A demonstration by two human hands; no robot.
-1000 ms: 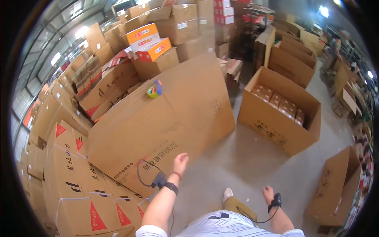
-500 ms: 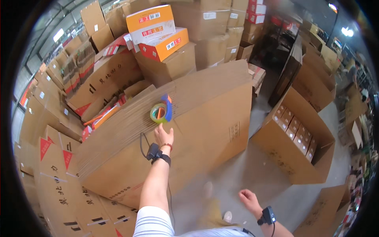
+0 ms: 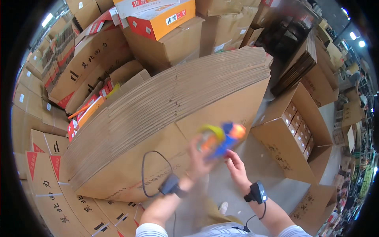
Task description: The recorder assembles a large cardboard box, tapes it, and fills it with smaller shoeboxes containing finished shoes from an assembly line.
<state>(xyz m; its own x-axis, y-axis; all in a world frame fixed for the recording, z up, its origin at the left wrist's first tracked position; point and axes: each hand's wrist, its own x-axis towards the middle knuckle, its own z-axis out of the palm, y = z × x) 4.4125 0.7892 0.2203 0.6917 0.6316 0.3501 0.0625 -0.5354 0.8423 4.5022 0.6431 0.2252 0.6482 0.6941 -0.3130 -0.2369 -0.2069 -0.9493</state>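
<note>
A blue tape dispenser (image 3: pixel 226 143) with a yellow-green roll of tape (image 3: pixel 212 132) is held up in front of the stacked flat cartons. My left hand (image 3: pixel 199 160) is closed on its near left side; both are smeared by motion. The dispenser's far end shows orange. My right hand (image 3: pixel 237 170) is close to the dispenser's lower end, fingers partly stretched toward it; whether the fingertips touch it I cannot tell. Below the dispenser stands the thick stack of flattened cardboard cartons (image 3: pixel 158 108), its layered edges facing up.
An open carton (image 3: pixel 276 146) with small boxes inside stands on the grey floor at right. More flattened cartons (image 3: pixel 302 65) lean behind it. An orange-and-white box (image 3: pixel 173 21) sits on brown cartons at the back. Printed cartons (image 3: pixel 51 189) stand at left. A black cable (image 3: pixel 144 173) loops from my left wrist.
My left hand has picked the tape dispenser up off the carton stack and carried it right and nearer. My right hand has risen toward it, its fingers uncurling. The view has tipped downward.
</note>
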